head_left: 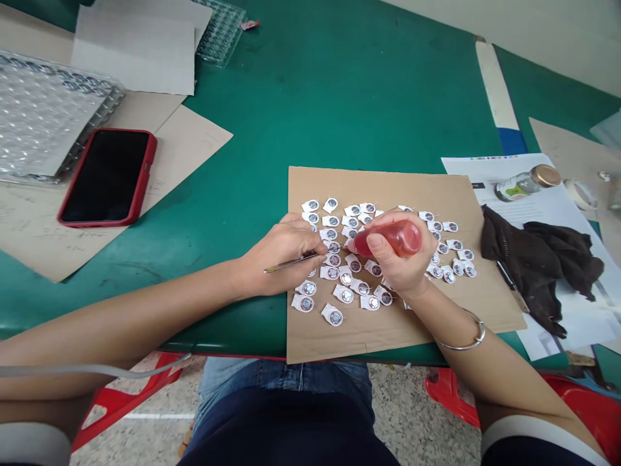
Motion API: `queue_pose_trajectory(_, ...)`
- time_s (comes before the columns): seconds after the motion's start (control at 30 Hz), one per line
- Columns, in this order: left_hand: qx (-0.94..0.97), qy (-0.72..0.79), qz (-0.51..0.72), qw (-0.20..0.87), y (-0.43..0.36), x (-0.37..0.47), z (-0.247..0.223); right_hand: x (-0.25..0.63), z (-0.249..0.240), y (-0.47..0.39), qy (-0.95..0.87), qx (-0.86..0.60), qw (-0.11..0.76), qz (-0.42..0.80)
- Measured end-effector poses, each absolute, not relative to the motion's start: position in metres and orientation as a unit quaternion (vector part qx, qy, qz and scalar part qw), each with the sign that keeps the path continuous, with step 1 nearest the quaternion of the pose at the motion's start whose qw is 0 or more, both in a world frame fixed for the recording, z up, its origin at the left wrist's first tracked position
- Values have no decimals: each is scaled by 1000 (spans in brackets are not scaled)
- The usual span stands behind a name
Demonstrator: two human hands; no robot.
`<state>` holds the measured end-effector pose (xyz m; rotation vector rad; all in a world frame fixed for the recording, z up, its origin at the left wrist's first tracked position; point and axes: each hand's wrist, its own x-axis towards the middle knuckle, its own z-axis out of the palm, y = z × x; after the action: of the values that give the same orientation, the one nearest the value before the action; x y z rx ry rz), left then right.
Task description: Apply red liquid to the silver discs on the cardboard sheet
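Note:
My left hand (286,252) is closed around tweezers (287,263), whose rear end sticks out to the left. Their tips are hidden by my fingers. In my right hand (405,268) is a red squeeze bottle (395,238), tilted so that its nozzle points left and down at the small parts. Several small round metallic parts on white paper tabs (344,294) lie spread over a brown cardboard sheet (378,184). My left fingers rest at the left columns of these parts, and my right hand covers some in the middle.
A red-cased phone (107,176) lies on papers at left, beside clear plastic trays (53,116). On the right are a dark cloth (538,259), a glass jar with a gold lid (526,183) and a pen (510,281). Green table (339,84) surface extends behind the cardboard.

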<state>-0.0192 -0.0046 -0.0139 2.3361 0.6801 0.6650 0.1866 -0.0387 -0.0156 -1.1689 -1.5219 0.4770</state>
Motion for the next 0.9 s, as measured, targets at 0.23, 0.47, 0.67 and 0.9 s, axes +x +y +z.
queue_pose_trajectory(0.23,881,256,256,304,-5,-19,-15,187,-17,-38,-646,-492,552,189)
queue_pose_trajectory(0.47,882,258,250,305,-5,-19,-16,185,-16,-38,-660,-484,549,171)
queue_pose_trajectory(0.67,882,262,252,301,-5,-18,-15,184,-14,-38,-671,-460,556,171)
queue_pose_trajectory(0.9,881,273,242,302,-5,-18,-15,184,-14,-40,-679,-474,537,160)
